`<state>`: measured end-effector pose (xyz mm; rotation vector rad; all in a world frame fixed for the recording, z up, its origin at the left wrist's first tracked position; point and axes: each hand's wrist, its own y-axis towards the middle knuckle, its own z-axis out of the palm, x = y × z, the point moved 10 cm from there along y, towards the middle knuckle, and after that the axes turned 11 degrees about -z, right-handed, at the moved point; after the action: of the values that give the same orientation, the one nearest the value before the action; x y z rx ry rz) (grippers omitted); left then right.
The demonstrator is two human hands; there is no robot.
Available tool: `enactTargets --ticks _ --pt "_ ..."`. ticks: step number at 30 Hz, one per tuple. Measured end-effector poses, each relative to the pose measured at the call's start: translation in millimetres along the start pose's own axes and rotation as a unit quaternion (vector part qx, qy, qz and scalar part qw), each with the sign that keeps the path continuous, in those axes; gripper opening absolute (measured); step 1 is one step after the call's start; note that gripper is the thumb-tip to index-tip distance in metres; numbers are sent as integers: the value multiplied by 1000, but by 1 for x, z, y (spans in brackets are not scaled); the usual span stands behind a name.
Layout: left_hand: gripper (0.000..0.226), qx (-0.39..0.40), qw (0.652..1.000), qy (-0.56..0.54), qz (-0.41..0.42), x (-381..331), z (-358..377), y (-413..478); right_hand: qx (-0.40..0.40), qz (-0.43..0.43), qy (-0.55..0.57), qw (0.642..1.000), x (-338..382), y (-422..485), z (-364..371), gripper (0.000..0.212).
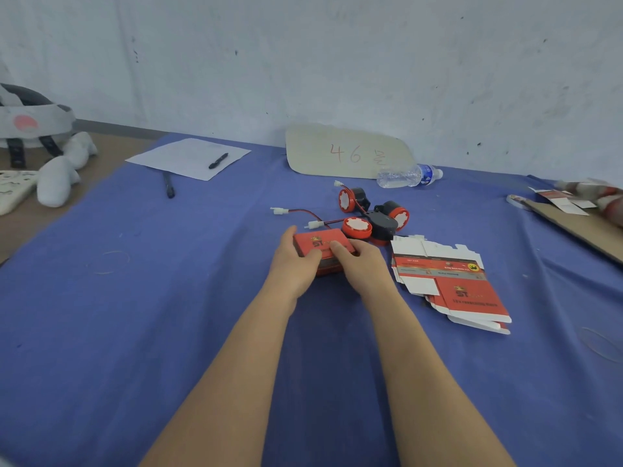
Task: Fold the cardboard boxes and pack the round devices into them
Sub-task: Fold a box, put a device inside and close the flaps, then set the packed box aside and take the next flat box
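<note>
**Q:** Where does the folded red box (pixel 318 246) sit?

**A:** At the centre of the blue cloth (pixel 135 315), resting flat with its printed top face upward. Both hands hold it.

**Q:** How are the hands placed?

**A:** The left hand (pixel 293 264) grips the box's left end, fingers curled over the edge. The right hand (pixel 362 264) grips the right end, with one digit pressed on the top face (the remaining fingertips are partly hidden behind the box).

**Q:** And the round devices?

**A:** Three round devices, red and black with white faces, lie just beyond the box. The nearest (pixel 357 227) is beside the box's far right corner, a second (pixel 349 198) is farther back, and a third (pixel 394 214) is to the right. Red-and-black wires (pixel 310 214) ending in white connectors trail leftward.

**Q:** What lies outside this group?

**A:** A fanned stack of flat box blanks (pixel 448 281) lies just right of the right hand. Against the wall leans a cardboard sign (pixel 347 151) marked "46", and a water bottle (pixel 409 175) lies on its side beside it. At the far left of the cloth a sheet of paper (pixel 182 156) carries a pen (pixel 218 160), with a second pen (pixel 168 185) at its near edge. A white plush toy (pixel 64 166) lies off the cloth to the left, and a brown cardboard sheet (pixel 580 227) lies at the right edge.
</note>
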<state>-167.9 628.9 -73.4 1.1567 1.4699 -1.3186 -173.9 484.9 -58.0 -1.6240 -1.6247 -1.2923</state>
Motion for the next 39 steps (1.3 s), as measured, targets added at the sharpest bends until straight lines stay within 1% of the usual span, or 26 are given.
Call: enactTargets --ticks 2,3,5,6,8,10,11,12,13,14,16,19,21,23,25,27,29,30,32,33,34,35,36,38,39 --pt "61 -19 999 4 -26 4 -2 1 3 4 -2 1000 -1 1 0 25" --pt "55 -38 999 21 -31 5 -3 0 3 6 -3 1000 -3 1 0 26" --pt "39 -81 991 101 -14 2 -4 -5 -2 7 -4 1000 -3 -1 0 29" --pt "39 -99 985 141 4 -1 -3 -7 -5 7 0 1000 -3 -2 0 31" --pt "46 -117 973 197 34 -3 0 -8 -21 15 35 999 -2 -3 -2 34" --pt "54 -122 968 207 78 -11 1 -10 -47 30 133 990 -2 -4 -3 33" --pt "55 -111 973 176 103 -17 2 -13 -57 33 192 979 1 -5 -3 30" --pt "55 -86 982 115 124 -23 5 -17 -63 30 245 967 4 -6 -3 25" --pt "55 -57 988 45 135 -29 7 -22 -70 22 279 958 10 -8 -5 21" --pt "55 -27 990 -20 138 -35 11 -28 -80 9 287 955 16 -10 -12 18" --pt "52 24 986 -95 134 -50 28 -43 -123 -9 271 955 24 -17 -40 15" --pt "46 81 980 -124 135 -82 80 -70 -225 1 226 948 27 -45 -116 15" --pt "42 158 968 -151 119 -102 140 -100 -320 7 175 931 30 -79 -189 19" --pt "41 252 950 -160 89 -120 213 -146 -414 4 110 904 40 -128 -269 24" --pt "43 332 928 -147 79 -132 286 -207 -485 0 25 874 55 -187 -344 28" --pt "45 401 905 -106 97 -139 347 -277 -531 14 -59 845 66 -248 -408 28" --pt "47 466 875 -36 129 -136 398 -349 -567 64 -148 808 71 -310 -458 31" --pt "48 486 859 21 158 -132 417 -381 -580 105 -187 786 71 -338 -478 36" --pt "49 501 830 131 209 -118 445 -426 -578 209 -257 746 67 -381 -502 45" --pt "51 505 820 161 218 -112 452 -439 -570 246 -284 731 66 -394 -508 49" --pt "53 513 812 172 217 -107 455 -447 -565 261 -301 723 67 -400 -510 50" --pt "54 515 815 159 212 -106 455 -447 -563 249 -312 723 70 -399 -510 50" --pt "52 500 830 129 210 -111 450 -440 -561 214 -318 734 75 -392 -506 49" --pt "38 445 867 49 220 -128 427 -412 -565 96 -271 773 83 -364 -488 43" --pt "25 419 880 16 223 -134 414 -392 -562 41 -226 794 87 -345 -474 39"
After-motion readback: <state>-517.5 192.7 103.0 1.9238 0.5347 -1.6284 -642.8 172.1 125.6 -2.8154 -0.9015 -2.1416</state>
